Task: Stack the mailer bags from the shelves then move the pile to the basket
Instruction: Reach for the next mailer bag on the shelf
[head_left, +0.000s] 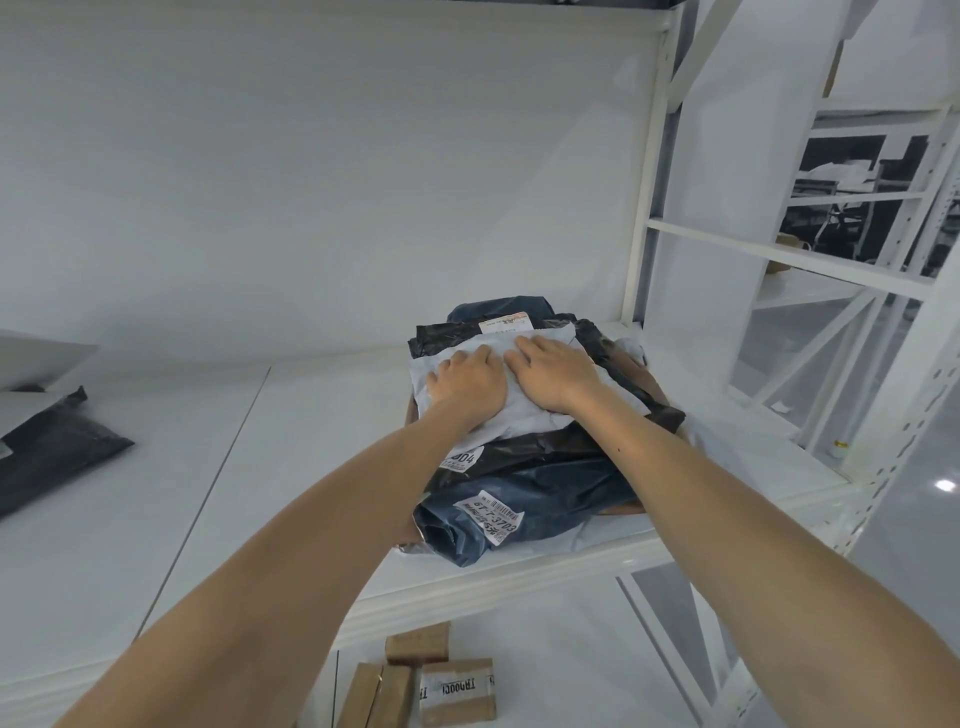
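Shelving (311, 441) in white metal fills most of your view, and the pile of mailer bags (550, 467) lies on its right end, close to the near edge and just beside the upright post (641, 208). More dark bags (57, 452) wait at the far left of the same shelf, and cardboard boxes (457, 691) sit on the level below; no basket shows. A white bag (519, 423) tops the pile. Your right hand (556, 374) presses it with fingers flat and released. Your left hand (467, 382) rests beside it with fingers bent down onto the film; whether they pinch it cannot be told. Expect these bags to be soft, light and slick, so the layers will likely slide and sag. Take hold low, under the bottom bag at both sides, rather than by the top sheet or a label (493, 514).
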